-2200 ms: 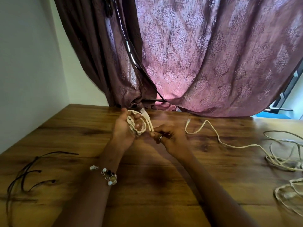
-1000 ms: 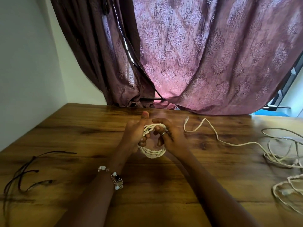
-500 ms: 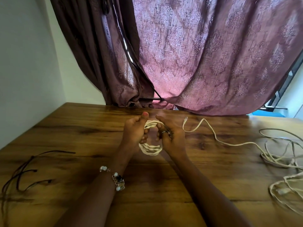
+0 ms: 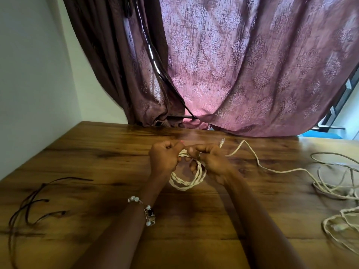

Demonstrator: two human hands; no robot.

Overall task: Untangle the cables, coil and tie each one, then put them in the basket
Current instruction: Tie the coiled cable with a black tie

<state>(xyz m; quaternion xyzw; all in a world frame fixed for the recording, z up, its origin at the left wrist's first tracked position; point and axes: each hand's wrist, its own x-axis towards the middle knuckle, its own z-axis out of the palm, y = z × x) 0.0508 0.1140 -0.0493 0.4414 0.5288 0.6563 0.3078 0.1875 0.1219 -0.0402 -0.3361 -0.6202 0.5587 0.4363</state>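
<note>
A small coil of cream braided cable (image 4: 187,181) hangs between my two hands above the middle of the wooden table (image 4: 97,162). My left hand (image 4: 164,159) grips the coil's top from the left, fingers curled. My right hand (image 4: 210,160) grips it from the right, thumb against the left hand's. A long cream cable (image 4: 272,169) runs from a plug just right of my right hand to a loose tangle (image 4: 334,183) at the right edge. A black cable (image 4: 31,206) lies spread at the left edge. No basket is in view.
A purple patterned curtain (image 4: 242,65) hangs behind the table's far edge, with a white wall (image 4: 35,74) on the left. Another cream braided cable (image 4: 338,228) lies at the near right. Bare wood stretches between the black cable and my arms.
The coil has gone from bunched in my left hand to held between both hands. Both hands have closed in on its top and the loop now hangs lower.
</note>
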